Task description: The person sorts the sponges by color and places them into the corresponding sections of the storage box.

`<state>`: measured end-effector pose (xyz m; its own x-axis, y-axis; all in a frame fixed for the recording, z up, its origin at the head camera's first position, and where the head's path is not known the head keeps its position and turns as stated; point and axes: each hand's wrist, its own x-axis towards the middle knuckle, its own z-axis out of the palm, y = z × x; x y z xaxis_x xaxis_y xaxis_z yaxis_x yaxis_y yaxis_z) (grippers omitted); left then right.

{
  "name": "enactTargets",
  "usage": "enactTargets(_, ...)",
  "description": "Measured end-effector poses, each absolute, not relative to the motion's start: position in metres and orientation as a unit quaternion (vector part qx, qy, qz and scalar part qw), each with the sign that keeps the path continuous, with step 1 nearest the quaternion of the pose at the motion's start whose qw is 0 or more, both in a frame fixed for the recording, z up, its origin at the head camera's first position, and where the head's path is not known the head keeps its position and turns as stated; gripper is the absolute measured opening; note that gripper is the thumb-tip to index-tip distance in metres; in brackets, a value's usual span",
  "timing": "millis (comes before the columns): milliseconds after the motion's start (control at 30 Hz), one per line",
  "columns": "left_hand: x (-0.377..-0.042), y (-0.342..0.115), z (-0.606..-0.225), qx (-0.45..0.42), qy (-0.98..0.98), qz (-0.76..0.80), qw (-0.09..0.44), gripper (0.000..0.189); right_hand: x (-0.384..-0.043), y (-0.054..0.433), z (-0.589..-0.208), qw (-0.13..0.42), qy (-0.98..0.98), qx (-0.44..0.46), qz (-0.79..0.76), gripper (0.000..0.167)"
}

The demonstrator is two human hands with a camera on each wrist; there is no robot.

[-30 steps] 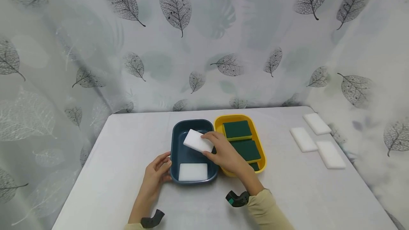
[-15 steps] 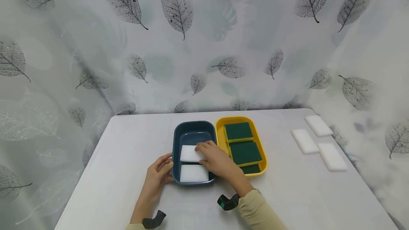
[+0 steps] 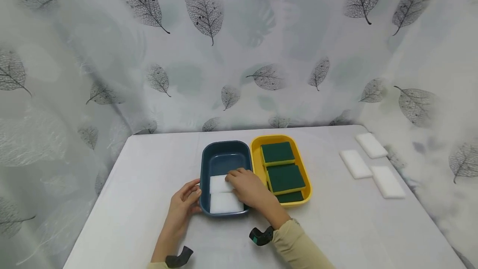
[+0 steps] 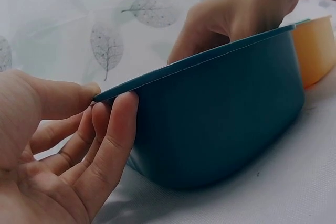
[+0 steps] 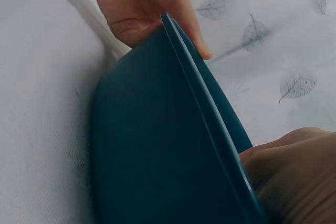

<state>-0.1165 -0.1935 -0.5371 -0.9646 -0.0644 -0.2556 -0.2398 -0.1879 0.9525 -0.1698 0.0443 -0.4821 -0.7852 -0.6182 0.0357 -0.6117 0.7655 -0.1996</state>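
Observation:
A dark blue plastic basin [image 3: 226,162] stands in the middle of the table. In it lie two white sponges, the front sponge [image 3: 225,203] and the rear sponge [image 3: 218,185], edge to edge. My left hand [image 3: 181,203] pinches the basin's left rim, thumb over the lip and fingertips [image 4: 125,109] under it against the wall. Reaching inside, my right hand [image 3: 249,187] has bent fingers at the right end of the rear sponge and covers that end. In the right wrist view the basin wall [image 5: 152,124] hides the right fingertips.
A yellow basin [image 3: 274,138] with several green-and-yellow scouring sponges [image 3: 286,178] stands close against the blue one's right side. Three white sponges [image 3: 354,164] lie on the white table [image 3: 149,165] at the right. A leaf-print curtain [image 3: 239,53] hangs behind.
My right hand has lowered the white sponge from above the basin, laid it flat behind the front sponge and drawn it up against it. The left hand has kept its hold.

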Motion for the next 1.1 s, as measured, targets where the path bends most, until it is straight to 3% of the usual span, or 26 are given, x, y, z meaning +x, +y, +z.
enactTargets(733,-0.1155,-0.1957,-0.5378,-0.118,0.631,0.764,0.062,0.048,-0.1688,0.0424,-0.4765,0.032,0.939,-0.328,-0.096,0.025)
enactTargets(1100,-0.1150,-0.1959,-0.5372,-0.122,0.632,0.763,0.062,0.048,-0.1687,0.0422,-0.4778,0.028,0.940,-0.332,-0.070,0.031)
